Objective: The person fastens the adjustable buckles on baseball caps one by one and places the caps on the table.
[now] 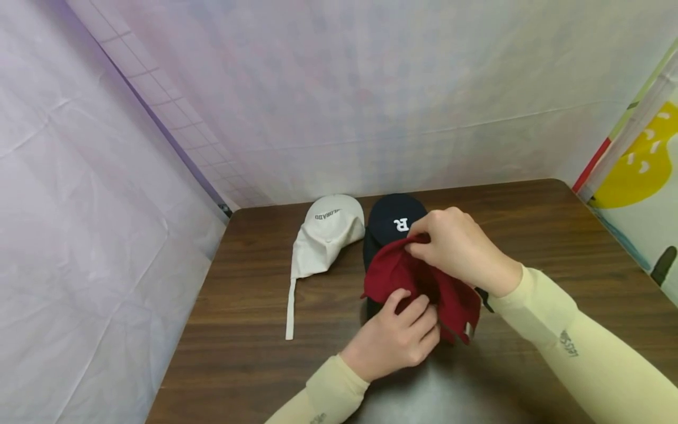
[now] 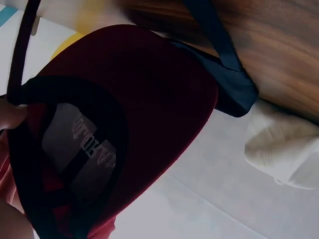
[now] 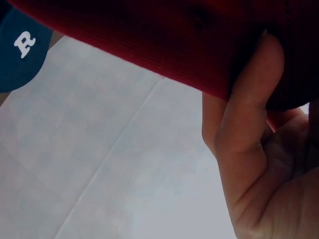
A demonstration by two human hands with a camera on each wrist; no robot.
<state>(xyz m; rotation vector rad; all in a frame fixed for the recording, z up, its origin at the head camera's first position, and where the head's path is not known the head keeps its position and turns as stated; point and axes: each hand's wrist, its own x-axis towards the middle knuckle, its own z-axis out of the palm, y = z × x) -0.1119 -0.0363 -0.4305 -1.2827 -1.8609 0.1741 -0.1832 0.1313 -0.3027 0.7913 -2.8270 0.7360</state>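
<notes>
A dark red baseball cap [image 1: 389, 268] is held between both hands above the table. My right hand [image 1: 461, 250] pinches its edge at the brim, the thumb lying flat against the cloth in the right wrist view. My left hand [image 1: 399, 335] grips the near edge with curled fingers. In the left wrist view the cap's underside [image 2: 164, 84] shows, with its dark sweatband and the back of some embroidered letters inside. Just behind the red cap lies a navy cap [image 1: 389, 215] with a white R, partly covered by it and the right hand.
Left of the navy cap, a white cap [image 1: 325, 235] with dark lettering lies on the brown wooden table [image 1: 254, 300], its strap [image 1: 291, 309] stretched toward the front. Pale curtains [image 1: 360, 100] hang behind the table and along its left side. A patterned cloth [image 1: 635, 159] hangs at the right.
</notes>
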